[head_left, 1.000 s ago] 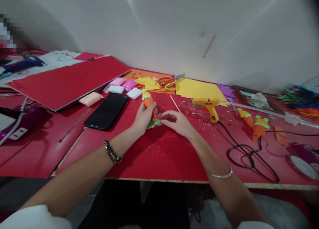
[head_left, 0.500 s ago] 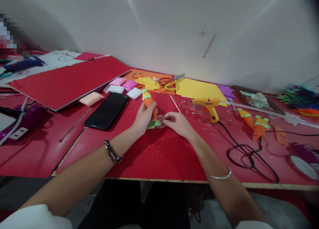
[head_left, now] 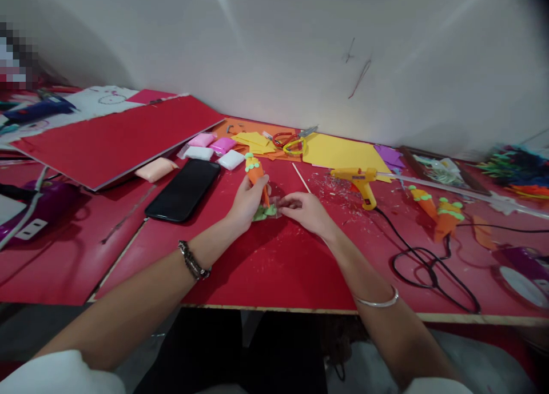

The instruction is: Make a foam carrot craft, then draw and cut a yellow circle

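Note:
An orange paper cone with yellow and pale green clay along its wide end is gripped in my left hand, its point toward me. Under that hand, a clear plastic packet of green clay lies on the red table. At the packet's right edge my right hand has its thumb and fingertips pinched together on the plastic. Two similar orange cones, a decorated cone and another decorated cone, rest to the right.
A yellow glue gun with a looping black cord lies right. Left are a black phone and several clay packets. Scissors, yellow sheets and a thin stick are farther back. A red board leans left.
Almost nothing differs. My right hand's fingertips have shifted very slightly at the packet's edge; my left hand keeps its hold on the cone.

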`<state>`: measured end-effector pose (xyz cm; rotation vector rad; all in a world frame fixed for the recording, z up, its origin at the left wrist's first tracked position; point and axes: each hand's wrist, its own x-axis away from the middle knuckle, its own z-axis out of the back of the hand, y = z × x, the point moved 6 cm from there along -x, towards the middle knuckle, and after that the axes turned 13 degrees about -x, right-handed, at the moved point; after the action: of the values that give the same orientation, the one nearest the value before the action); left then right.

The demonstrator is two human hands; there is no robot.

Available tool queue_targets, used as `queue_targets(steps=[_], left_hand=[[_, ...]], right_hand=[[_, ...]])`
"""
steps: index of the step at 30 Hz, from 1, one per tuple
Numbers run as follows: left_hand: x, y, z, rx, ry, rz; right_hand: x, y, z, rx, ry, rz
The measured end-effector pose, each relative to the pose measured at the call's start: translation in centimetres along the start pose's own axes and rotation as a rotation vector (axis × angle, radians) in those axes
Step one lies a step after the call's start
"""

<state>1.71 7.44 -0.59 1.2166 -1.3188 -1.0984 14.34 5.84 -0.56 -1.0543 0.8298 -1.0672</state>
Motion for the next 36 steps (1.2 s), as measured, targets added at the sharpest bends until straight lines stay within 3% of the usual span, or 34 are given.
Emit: queue_targets(steps=[5, 8, 11, 19, 26, 36], left_hand=[[-0.1, 0.0, -0.1, 0.005, -0.024, -0.004], [0.0, 0.0, -0.1, 0.006, -0.039, -0.011], [0.1, 0.0, -0.2, -0.007, -0.052, -0.016], [0.5, 0.0, -0.4, -0.077, -0.026, 0.021], [0.7, 0.0, -0.5, -0.095, -0.033, 0.024], [0.9, 0.1, -0.6, -0.136, -0.022, 0.013]], right_hand=[[0.0, -0.8, -0.4, -0.056, -0.014, 0.078], [0.1, -1.2, -0.6, 0.048, 0.032, 0.111], [0.2, -1.5, -1.3, 0.16, -0.008, 0.145], [0.4, -1.5, -1.8, 0.269, -0.045, 0.084], [0.3, -1.4, -2.1, 0.401, -0.013, 0.112], [0.7, -1.9, -2.5, 0.569, -0.072, 0.113]])
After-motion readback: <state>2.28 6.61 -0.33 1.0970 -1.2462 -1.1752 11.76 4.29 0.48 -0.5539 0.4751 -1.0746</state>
